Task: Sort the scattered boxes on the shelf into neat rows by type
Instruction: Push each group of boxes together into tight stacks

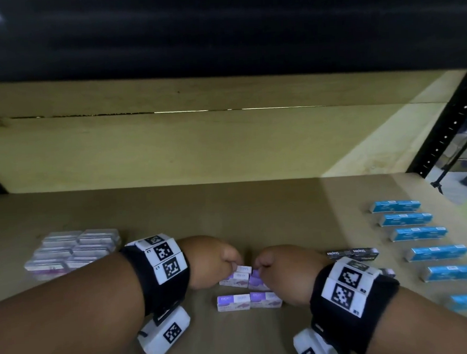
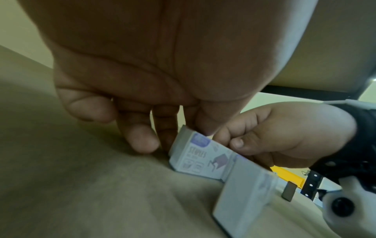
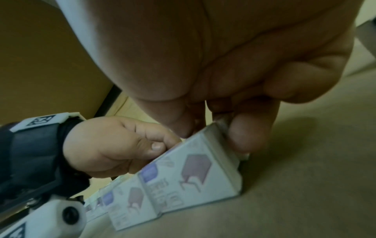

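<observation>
Small purple-and-white staple boxes sit mid-shelf in two short rows. My left hand [image 1: 236, 265] pinches the left box of the back row [image 1: 239, 275] between thumb and fingers; the left wrist view shows this box [image 2: 195, 159] standing on the shelf, with the left hand [image 2: 183, 133] pinching its top. My right hand [image 1: 258, 268] pinches the neighbouring purple box [image 1: 256, 280], which in the right wrist view [image 3: 195, 167] is gripped at its upper end by the right hand [image 3: 213, 128]. The two held boxes touch side by side. A front pair of purple boxes [image 1: 249, 301] lies free.
Blue boxes [image 1: 419, 233] form a column down the right side. Black Staples boxes [image 1: 352, 254] lie beside my right wrist. A block of pale plastic packs [image 1: 73, 251] sits at the left. The wooden shelf [image 1: 229, 210] has a back wall and a black upright at the right.
</observation>
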